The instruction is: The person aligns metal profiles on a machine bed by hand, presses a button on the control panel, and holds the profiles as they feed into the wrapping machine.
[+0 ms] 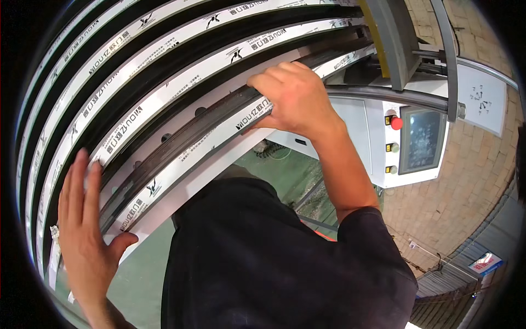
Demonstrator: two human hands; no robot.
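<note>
Standing open at the left end of the white bed (219, 163), the left hand (87, 233) has its thumb splayed wide from the fingers, which reach past the end of the near profile (197, 155); whether the palm bears on that end cannot be told. Fingertips overlap the next of the parallel profiles (123, 134); contact there is unconfirmed. The near profile, dark with a white printed face, lies lengthwise along the bed's near edge. Right of its middle, the right hand (293, 96) is closed around it, fingers over the top, thumb toward the underside. Beyond, near the bed's right end, stands a grey upright (394, 44) with a yellow edge; farther right is a control panel with a screen (422, 137) and red button (396, 124).

Assessment: sound handling calls for guiding with the left palm, an even right-hand grip without twist, the profile parallel to the near edge, the printed film unscuffed, and fingers well clear of the upright.
</note>
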